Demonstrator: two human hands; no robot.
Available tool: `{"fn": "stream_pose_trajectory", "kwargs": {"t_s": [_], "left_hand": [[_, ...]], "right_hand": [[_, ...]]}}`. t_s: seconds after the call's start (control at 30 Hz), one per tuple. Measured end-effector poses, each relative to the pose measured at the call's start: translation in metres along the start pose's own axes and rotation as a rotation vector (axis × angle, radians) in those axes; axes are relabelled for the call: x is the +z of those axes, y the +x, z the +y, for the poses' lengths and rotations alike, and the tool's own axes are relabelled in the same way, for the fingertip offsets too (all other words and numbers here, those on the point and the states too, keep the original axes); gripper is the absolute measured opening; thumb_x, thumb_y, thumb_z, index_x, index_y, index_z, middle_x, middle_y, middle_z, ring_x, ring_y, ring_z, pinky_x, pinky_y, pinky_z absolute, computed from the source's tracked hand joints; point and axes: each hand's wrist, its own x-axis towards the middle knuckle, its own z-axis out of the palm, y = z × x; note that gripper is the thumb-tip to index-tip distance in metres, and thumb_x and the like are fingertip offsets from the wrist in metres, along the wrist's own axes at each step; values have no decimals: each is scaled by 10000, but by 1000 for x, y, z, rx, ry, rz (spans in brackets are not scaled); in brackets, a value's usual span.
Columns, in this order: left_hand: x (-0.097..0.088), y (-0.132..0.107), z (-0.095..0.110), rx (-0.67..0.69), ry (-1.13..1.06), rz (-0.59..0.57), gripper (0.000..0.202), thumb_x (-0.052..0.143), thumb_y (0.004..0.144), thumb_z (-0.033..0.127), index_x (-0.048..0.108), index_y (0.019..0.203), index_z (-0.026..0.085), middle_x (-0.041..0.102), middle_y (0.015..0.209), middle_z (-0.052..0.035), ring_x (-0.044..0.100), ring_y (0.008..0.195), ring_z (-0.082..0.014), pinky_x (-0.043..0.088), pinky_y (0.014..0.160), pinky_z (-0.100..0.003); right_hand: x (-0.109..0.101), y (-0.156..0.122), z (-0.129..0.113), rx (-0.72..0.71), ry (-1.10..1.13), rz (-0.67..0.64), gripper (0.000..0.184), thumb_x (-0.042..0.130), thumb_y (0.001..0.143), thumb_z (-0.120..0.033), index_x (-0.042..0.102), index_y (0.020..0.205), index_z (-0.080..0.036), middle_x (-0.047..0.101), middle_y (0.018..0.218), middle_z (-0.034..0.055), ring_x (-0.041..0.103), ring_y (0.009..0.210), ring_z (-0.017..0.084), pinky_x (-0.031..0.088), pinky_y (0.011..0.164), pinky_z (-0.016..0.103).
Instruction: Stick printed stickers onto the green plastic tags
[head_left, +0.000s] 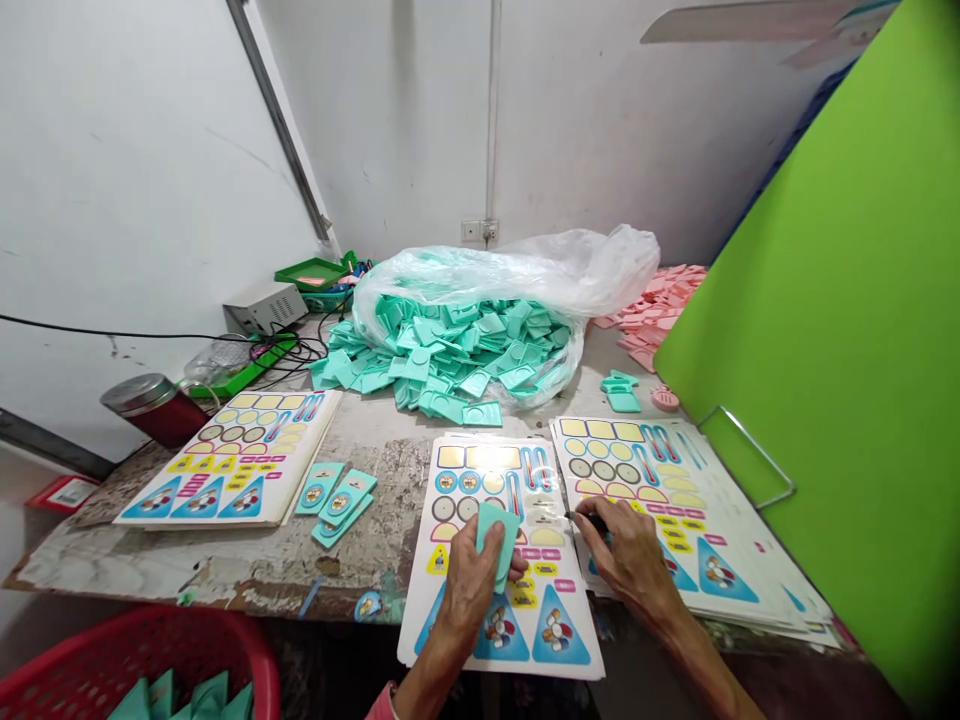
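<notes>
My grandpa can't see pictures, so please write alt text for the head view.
Two hands work over a printed sticker sheet. The left hand holds a mint-green tag, the right hand a small black object. A clear bag spills more tags.

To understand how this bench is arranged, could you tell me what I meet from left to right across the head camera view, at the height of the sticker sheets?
Stacked sticker sheets → teal plastic tags → sticker sheet under the hands → second stack of sticker sheets → bright green board
</notes>
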Motion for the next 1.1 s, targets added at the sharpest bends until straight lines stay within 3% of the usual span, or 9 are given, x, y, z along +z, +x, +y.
{"fn": "stream_pose_trajectory", "kwargs": {"t_s": [0.2, 0.37, 0.53, 0.73, 0.83, 0.97, 1.1], "left_hand": [[26, 22, 1, 5, -40, -19, 507, 601, 752, 658, 507, 856, 171, 704, 668, -74, 702, 563, -212, 566, 555, -302], [32, 31, 2, 31, -51, -24, 469, 582, 780, 636, 502, 877, 184, 703, 790, -84, 734, 733, -252, 574, 595, -299], [33, 32, 3, 52, -36, -6, 441, 592, 791, 608, 526, 872, 179, 678, 818, -71, 731, 750, -239, 564, 587, -265], [35, 36, -4, 46, -45, -26, 477, 560, 800, 636, 508, 905, 174, 702, 907, -110, 734, 751, -246, 572, 595, -287], [33, 37, -4, 34, -60, -21, 522, 554, 783, 672, 506, 928, 173, 718, 851, -111, 734, 727, -253, 571, 593, -302], [29, 32, 0, 23, -95, -42, 591, 523, 781, 711, 565, 941, 144, 711, 673, -83, 712, 615, -239, 559, 581, -314], [28, 18, 11, -54, -331, -131, 735, 368, 819, 762, 652, 888, 88, 719, 690, -115, 697, 580, -214, 560, 576, -313]], "right_hand": [[9, 31, 0, -250, -200, 29, 93, 526, 927, -230, 614, 908, -208, 680, 872, 33, 541, 864, 226, 269, 825, 386], [11, 41, 7, -311, -193, -47, 117, 520, 923, -213, 621, 865, -207, 656, 824, 47, 516, 849, 226, 253, 826, 395], [12, 48, 11, -331, -114, -120, 76, 564, 894, -204, 600, 827, -212, 642, 776, 18, 515, 827, 204, 274, 794, 359], [22, 52, 13, -284, 1, -84, 189, 671, 841, -336, 579, 753, -197, 622, 722, 5, 531, 744, 173, 326, 748, 334], [18, 51, 13, -270, 65, -27, 213, 675, 822, -355, 570, 723, -199, 608, 696, 8, 532, 721, 175, 359, 771, 357], [2, 44, 5, -46, 349, 61, 243, 654, 814, -414, 575, 707, -211, 605, 697, 13, 554, 679, 172, 433, 669, 320], [-14, 37, -18, 113, 522, -18, 241, 658, 803, -457, 710, 846, -226, 691, 816, 38, 628, 733, 185, 489, 658, 302]]}}
